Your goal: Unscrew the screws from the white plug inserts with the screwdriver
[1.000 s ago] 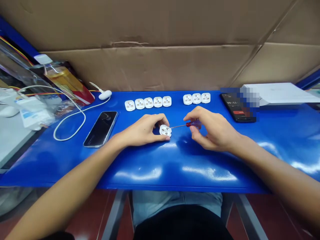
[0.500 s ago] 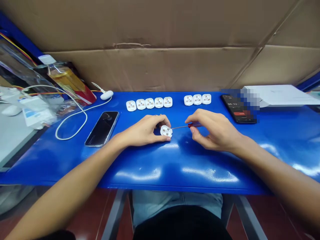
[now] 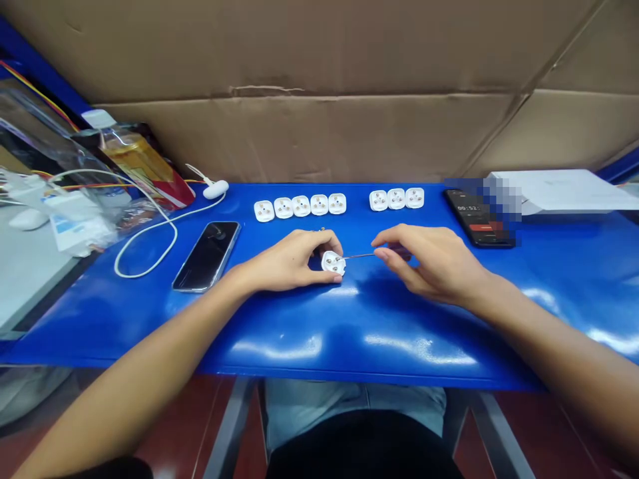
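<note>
Near the centre of the frame, a round-cornered white piece (image 3: 333,262) is held just above or on the blue tabletop (image 3: 339,352); which of the two cannot be told. It is pinched by the left hand (image 3: 294,263) between the thumb, laid along its lower edge, and the fingers, curled behind its upper edge. Three metal parts are shown on its upward face.

Right of centre, a screwdriver (image 3: 359,255) is gripped by the right hand (image 3: 434,263) in a narrow pinch of thumb and forefinger, its handle mostly hidden by the fingers. The thin shaft is pointed leftward, nearly level, and its tip is brought to the right side of the white piece — whether a screw is met there cannot be made out.

Above the hands, a row of five white pieces (image 3: 301,206) is set out at upper centre, and a row of three white pieces (image 3: 396,198) is placed to the right of it. At centre left a phone (image 3: 207,256) is laid flat; at right a second phone (image 3: 474,219) is partly covered by blurred blocks, beside a white box (image 3: 554,189). At upper left a bottle (image 3: 134,156) is seen tilted, with a white cable (image 3: 144,273) looped below it.
</note>
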The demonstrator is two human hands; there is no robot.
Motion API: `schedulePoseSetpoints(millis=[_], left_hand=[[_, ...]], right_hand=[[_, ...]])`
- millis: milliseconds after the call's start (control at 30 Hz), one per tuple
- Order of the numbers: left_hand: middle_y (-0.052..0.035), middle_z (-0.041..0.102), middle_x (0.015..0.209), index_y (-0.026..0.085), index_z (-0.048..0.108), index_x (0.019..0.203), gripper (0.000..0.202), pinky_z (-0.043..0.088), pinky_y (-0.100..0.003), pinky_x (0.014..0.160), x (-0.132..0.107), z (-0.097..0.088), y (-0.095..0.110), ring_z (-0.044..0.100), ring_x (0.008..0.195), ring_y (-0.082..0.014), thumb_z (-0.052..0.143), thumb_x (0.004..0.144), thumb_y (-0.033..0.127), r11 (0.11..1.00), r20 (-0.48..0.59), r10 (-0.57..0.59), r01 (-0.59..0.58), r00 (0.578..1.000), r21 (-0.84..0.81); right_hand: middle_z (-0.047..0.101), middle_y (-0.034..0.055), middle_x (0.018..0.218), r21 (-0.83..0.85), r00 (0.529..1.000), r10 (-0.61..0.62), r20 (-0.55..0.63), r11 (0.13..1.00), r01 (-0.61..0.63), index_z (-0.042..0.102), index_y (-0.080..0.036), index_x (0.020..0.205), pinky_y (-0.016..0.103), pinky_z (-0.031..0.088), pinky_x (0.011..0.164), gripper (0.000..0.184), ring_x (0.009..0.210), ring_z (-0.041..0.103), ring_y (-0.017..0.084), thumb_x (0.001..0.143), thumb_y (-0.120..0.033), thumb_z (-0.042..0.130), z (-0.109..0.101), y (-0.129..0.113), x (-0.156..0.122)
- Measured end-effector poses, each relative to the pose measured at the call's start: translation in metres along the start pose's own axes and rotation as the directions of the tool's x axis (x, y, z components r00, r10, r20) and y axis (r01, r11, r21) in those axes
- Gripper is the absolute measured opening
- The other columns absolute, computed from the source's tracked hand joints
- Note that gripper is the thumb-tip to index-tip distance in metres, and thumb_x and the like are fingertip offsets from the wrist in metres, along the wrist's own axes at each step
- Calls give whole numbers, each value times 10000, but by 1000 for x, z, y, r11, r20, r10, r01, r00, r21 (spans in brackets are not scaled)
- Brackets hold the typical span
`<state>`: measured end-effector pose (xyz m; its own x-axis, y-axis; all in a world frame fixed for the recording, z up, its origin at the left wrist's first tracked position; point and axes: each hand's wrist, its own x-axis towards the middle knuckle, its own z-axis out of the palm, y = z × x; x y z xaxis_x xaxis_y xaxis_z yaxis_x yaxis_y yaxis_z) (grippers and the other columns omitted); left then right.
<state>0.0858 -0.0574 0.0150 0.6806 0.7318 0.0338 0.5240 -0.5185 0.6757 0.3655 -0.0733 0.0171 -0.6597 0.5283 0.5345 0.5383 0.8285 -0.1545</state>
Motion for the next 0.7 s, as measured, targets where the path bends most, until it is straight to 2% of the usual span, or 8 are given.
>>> schedulePoseSetpoints(millis=[133, 233, 367, 467, 567, 633, 700], left_hand=[[-8, 727, 996, 208, 704, 1132, 371, 443, -292, 754, 0, 0, 0, 619, 848, -178, 796, 909, 490, 1000, -3, -3, 3, 1000, 2], [-6, 727, 1003, 205, 702, 1117, 357, 447, -293, 755, -1, -1, 2, 620, 846, -174, 796, 913, 482, 1000, 5, -15, 15, 1000, -1], [-5, 729, 1007, 212, 700, 1125, 366, 452, -292, 752, 0, -2, 3, 630, 858, -179, 795, 913, 496, 1000, 12, -19, 19, 1000, -6], [-8, 731, 1012, 211, 701, 1123, 379, 451, -293, 749, 0, -2, 3, 631, 860, -182, 793, 912, 512, 1000, 11, -22, 22, 1000, -12], [-7, 734, 1016, 208, 701, 1117, 371, 454, -293, 758, -1, -3, 3, 635, 866, -180, 797, 911, 501, 1000, 16, -23, 24, 1000, -17], [-6, 736, 1017, 208, 700, 1115, 364, 458, -293, 765, -1, -3, 3, 640, 872, -181, 798, 911, 493, 1000, 21, -22, 23, 1000, -21], [-6, 736, 1017, 209, 700, 1113, 364, 458, -293, 769, -1, -3, 2, 642, 872, -182, 799, 911, 495, 1000, 20, -20, 20, 1000, -18]], right_hand=[[743, 72, 940, 45, 998, -52, -33, 998, 53, 622, -193, 1142, 339, 557, 717, 168, 830, 729, 227, 991, -157, 556, 0, -1, 1], [734, 93, 1010, 69, 999, -30, -18, 997, 31, 603, -188, 1169, 352, 579, 769, 197, 886, 733, 238, 976, -175, 570, 0, -1, 1], [749, 57, 940, 33, 999, 49, -6, 998, -49, 606, -206, 1115, 321, 547, 668, 98, 762, 729, 207, 1045, -266, 573, 1, 3, 0], [740, 62, 961, 50, 1000, 18, -23, 999, -17, 600, -206, 1119, 324, 560, 715, 100, 808, 729, 210, 1026, -206, 562, 1, 3, 0], [718, 82, 1030, 129, 1000, -5, -23, 992, 8, 580, -199, 1155, 336, 586, 797, 201, 908, 728, 221, 962, -141, 574, -1, 1, 1], [721, 87, 1060, 156, 1000, 26, -9, 987, -24, 573, -203, 1173, 340, 592, 809, 212, 927, 734, 226, 965, -169, 595, -1, 1, 1], [741, 74, 1027, 133, 997, 76, 0, 988, -76, 581, -215, 1179, 333, 581, 744, 181, 867, 742, 225, 1001, -241, 606, 1, 2, 0]])
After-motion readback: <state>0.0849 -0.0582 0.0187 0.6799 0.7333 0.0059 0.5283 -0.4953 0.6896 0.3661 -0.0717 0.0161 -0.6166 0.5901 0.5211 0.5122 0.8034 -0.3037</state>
